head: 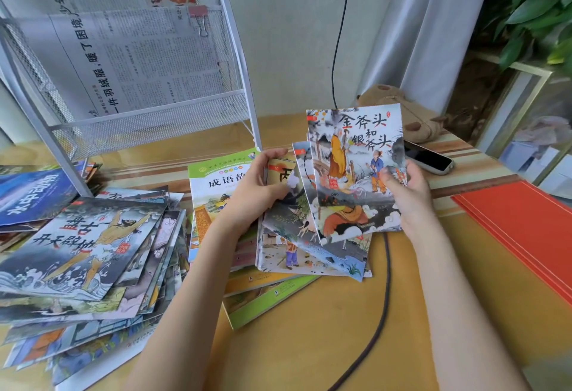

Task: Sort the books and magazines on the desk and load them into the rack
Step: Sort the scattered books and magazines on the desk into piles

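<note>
Picture books — a fanned handful of thin ones, held above the desk between both hands, just right of the rack. Right hand pinches the front book at its right edge, thumb on the cover, fingers curled behind. Left hand grips the left edge of the books fanned behind it, thumb over the top, fingers wrapped around the side. Front cover shows painted figures and large Chinese characters; it tilts slightly, its top leaning away from the rack.

Under the left hand, right of the rack's foot, lies a green-edged book on top of a short stack, flat on the desk. In front of the rack and spreading toward the near edge — a loose heap of more thin picture books, overlapping at all angles, with a blue-covered book at the far left.

Rack itself is white wire mesh, standing on the desk's far side, with newspapers upright in its pockets and a pink binder clip on one.

Well right of the rack: a brown plush toy, a phone just beside it, an orange-red folder flat near the desk's edge. A dark cable runs across the desk below the held books.
</note>
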Demonstrator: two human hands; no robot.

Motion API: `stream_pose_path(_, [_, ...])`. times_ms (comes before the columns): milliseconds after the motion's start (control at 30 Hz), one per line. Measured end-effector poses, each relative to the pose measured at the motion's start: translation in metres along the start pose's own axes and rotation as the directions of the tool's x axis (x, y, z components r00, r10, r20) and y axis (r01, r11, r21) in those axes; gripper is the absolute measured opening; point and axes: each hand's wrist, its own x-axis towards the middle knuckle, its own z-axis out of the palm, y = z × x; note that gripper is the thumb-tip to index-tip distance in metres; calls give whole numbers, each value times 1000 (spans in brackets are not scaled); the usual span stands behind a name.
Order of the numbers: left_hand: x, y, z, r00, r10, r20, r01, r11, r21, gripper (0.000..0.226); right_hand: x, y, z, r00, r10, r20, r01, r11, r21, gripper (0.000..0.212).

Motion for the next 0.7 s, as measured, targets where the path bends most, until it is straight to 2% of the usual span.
stream_pose_path(67, [0,0,1,1000,-14,4,14,1000,8,54,2,2,5,1000,18,-11,-18,1000,24,67])
stream_pose_path(167, [1,0,3,1000,-12,14,12,1000,0,48,1,1,13,999,36,17,-37,998,46,65])
stream_pose_path(233, [2,-1,3,1000,-19,-4,19,1000,1,48,1,2,15,998,59,5,-59,998,30,35])
stream_pose_path(400, [3,-7,4,990,96,-107,-88,993,79,54,-1,-1,12,989,104,-101,-101,994,31,16])
stream_pose_path(467, [5,-10,5,980,116,-159,-107,992,62,53,-2,-2,12,990,128,-61,-126,992,30,17])
stream_pose_path(500, [6,-11,5,977,118,-179,-108,992,68,52,-3,-2,14,990,135,-40,-134,991,24,25])
stream_pose_path(600, [6,-9,4,966,129,-222,-112,990,87,52,-6,5,25,983,179,35,-180,983,25,68])
stream_pose_path(633, [4,-8,5,963,147,-225,-134,988,75,52,-7,7,29,983,182,37,-182,983,5,72])
stream_pose_path(700, [1,-4,6,956,192,-220,-179,981,80,50,-10,9,34,985,165,46,-163,986,-37,62])
